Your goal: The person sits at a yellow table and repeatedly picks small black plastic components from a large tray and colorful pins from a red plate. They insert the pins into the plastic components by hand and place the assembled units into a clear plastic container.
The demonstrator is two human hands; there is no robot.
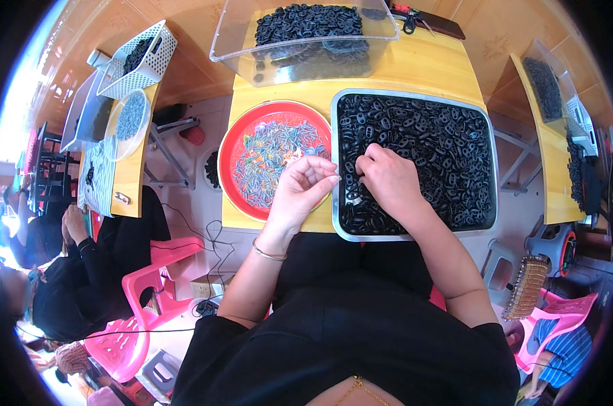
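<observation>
My left hand point(303, 191) is over the right rim of a round red tray point(228, 161), its thumb and forefinger pinched together; whatever they may hold is too small to name. Thin, short multicoloured pieces point(269, 166) lie heaped in that tray. Just to the right, my right hand point(390, 181) is over the left part of a rectangular metal tray point(414, 93), fingers curled down and closed. Their tips are partly hidden, so what they grip cannot be seen. Small flat black pieces with holes point(442, 155) fill the metal tray.
Behind the trays, a clear plastic bin point(299, 71) of black pieces stands on the yellow table point(428, 71). A side table at left holds a white perforated basket point(144, 57). Another person point(76, 271) sits at left by a pink chair point(140, 298). A grey stool point(499, 267) stands at right.
</observation>
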